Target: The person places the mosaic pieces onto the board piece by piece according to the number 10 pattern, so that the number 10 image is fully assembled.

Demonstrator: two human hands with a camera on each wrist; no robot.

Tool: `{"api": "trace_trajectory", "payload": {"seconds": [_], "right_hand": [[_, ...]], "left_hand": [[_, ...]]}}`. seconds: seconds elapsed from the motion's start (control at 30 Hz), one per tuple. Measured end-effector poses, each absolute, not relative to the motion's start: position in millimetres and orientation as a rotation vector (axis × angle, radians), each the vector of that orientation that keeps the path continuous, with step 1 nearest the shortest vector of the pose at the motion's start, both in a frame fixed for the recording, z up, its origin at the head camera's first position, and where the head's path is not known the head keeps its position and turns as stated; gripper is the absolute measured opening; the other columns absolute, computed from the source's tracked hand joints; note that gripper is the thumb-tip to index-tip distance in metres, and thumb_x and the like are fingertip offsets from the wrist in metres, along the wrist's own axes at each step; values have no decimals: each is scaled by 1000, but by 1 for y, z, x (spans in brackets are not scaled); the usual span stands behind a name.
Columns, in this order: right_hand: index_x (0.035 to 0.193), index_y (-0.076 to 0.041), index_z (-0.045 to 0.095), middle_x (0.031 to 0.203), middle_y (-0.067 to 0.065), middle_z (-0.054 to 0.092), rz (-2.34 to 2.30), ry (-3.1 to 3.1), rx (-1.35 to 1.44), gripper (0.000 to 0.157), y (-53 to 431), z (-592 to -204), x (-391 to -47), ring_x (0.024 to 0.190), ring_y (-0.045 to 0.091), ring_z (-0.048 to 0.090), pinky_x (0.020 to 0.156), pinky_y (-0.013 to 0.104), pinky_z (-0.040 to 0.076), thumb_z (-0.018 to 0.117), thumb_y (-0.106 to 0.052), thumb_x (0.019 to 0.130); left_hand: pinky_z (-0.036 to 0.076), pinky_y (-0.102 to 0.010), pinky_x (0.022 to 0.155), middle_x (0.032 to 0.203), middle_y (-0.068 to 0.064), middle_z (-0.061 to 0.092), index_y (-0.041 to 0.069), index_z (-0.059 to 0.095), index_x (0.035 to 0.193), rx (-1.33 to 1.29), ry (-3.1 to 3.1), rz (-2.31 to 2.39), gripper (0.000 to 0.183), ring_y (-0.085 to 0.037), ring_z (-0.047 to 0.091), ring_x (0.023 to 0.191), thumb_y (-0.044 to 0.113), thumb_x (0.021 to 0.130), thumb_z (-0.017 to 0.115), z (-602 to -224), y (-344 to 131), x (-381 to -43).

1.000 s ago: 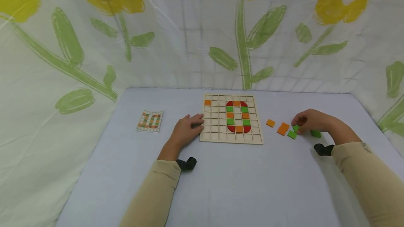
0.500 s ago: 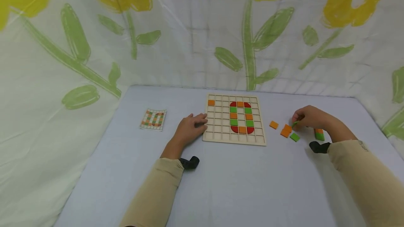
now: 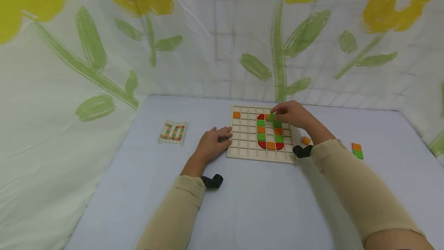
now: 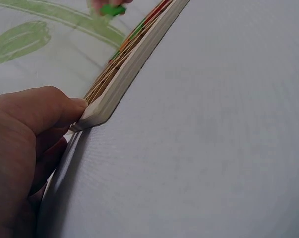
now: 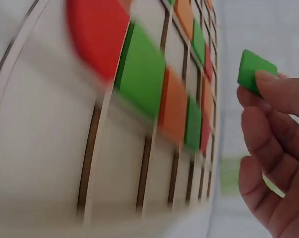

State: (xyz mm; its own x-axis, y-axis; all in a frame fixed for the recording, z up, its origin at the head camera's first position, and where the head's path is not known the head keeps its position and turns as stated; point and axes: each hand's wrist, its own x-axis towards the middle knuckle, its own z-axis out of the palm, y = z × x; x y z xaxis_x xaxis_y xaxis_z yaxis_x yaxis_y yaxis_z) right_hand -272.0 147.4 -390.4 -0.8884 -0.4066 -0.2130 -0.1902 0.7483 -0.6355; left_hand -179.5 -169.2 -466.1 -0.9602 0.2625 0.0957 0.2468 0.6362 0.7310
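Right hand (image 3: 293, 114): pinches a green tile (image 5: 249, 65) (thumb against fingertip).
Grid board (image 3: 244, 137): on the desk (image 3: 249, 203), beneath the right hand.
Left hand (image 3: 212, 144): fingers relaxed, touching the board's edge.
Patterned card (image 3: 173, 133): left of the left hand.

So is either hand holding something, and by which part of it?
The right hand pinches a green tile near one corner, between thumb and finger. The left hand just touches the left edge of the board.
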Motion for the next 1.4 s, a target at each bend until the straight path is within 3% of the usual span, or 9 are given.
{"api": "trace_trajectory", "payload": {"seconds": [0.27,0.47,0.8,1.1,1.27,1.4], "right_hand": [[107,-12,71,105,9,71,-1030,2610,-418,22,91,-409,-287,89,23,65,77,36,56,72,-26,91],[107,-11,74,106,8,70,-1009,2634,-401,20,71,-414,-289,87,23,63,73,35,55,70,-25,93],[110,-11,74,115,10,69,-929,2672,-306,22,65,-421,-291,104,28,62,89,43,55,66,-24,95],[109,-12,75,121,10,68,-858,2678,-292,21,67,-419,-292,109,29,61,90,44,55,64,-25,97],[115,-12,73,118,11,67,-935,2692,-349,25,81,-412,-289,97,30,63,79,42,55,63,-26,98],[123,-11,69,122,12,64,-1008,2715,-338,31,104,-404,-288,102,30,59,82,44,54,61,-28,99]], "left_hand": [[22,-34,124,140,6,58,12,73,119,451,2813,1250,29,-13,51,134,24,93,68,-465,-164,-176],[24,-37,124,139,7,59,13,73,118,460,2823,1248,29,-13,52,133,24,92,69,-466,-159,-175],[24,-37,124,139,5,59,12,73,118,493,2810,1237,28,-14,51,134,24,93,68,-464,-156,-175],[24,-36,124,139,5,59,10,73,117,502,2809,1256,28,-14,52,133,23,93,68,-464,-155,-175],[25,-36,124,140,5,58,9,73,118,521,2807,1246,28,-16,51,134,23,94,68,-464,-155,-176],[25,-37,124,139,4,59,9,73,117,525,2818,1240,28,-16,52,133,23,93,69,-464,-155,-178]]}}
